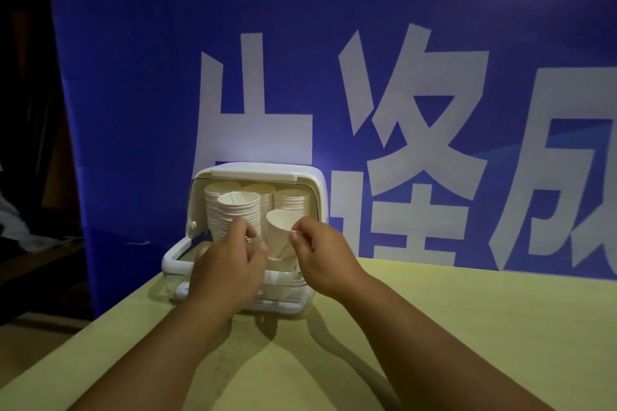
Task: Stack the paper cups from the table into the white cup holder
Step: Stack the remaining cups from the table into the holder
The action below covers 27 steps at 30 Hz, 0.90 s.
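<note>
Against blue banner, right hand fingers pinch tilted paper cup; left's unclear.

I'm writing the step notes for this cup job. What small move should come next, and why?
Probably the right hand should tip its tilted white paper cup upright and lower it into the front right space of the white plastic cup holder, beside the stack the left hand touches; that corner looks lower than the others.
</note>
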### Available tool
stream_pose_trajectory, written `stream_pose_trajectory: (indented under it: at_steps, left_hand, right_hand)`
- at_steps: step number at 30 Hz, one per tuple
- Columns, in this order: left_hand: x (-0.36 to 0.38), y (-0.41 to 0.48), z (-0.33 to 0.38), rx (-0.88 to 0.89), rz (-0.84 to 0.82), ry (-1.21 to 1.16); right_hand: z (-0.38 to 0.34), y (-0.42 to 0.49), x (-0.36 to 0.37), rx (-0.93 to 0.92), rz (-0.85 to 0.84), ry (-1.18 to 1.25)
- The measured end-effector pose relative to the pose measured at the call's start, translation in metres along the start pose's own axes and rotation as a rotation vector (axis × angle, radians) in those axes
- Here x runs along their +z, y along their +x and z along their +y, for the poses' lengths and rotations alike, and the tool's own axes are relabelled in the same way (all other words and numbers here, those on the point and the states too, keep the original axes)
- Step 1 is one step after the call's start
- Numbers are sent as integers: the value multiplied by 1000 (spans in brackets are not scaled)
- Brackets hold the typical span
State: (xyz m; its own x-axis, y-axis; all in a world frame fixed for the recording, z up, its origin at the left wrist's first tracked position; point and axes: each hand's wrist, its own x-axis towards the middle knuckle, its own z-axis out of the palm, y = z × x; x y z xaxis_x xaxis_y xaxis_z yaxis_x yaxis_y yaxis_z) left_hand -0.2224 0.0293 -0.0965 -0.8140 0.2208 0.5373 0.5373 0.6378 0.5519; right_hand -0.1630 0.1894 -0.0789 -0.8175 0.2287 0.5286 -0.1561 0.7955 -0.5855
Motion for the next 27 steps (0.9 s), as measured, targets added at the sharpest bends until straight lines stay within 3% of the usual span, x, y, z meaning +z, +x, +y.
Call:
stream_pose_trajectory:
  at_steps: [5, 13, 21, 27]
  left_hand:
    - [-2, -3, 4, 41, -25, -16]
    - [8, -2, 4, 1, 36, 17]
    - [3, -3, 7, -3, 52, -23]
    - [-31, 16, 9, 69, 300, -137]
  right_hand:
    - [4, 1, 7, 89, 45, 29]
    - [12, 0, 25, 218, 120, -122]
    - [12, -3, 22, 257, 144, -19]
    - [2, 14, -8, 229, 276, 147]
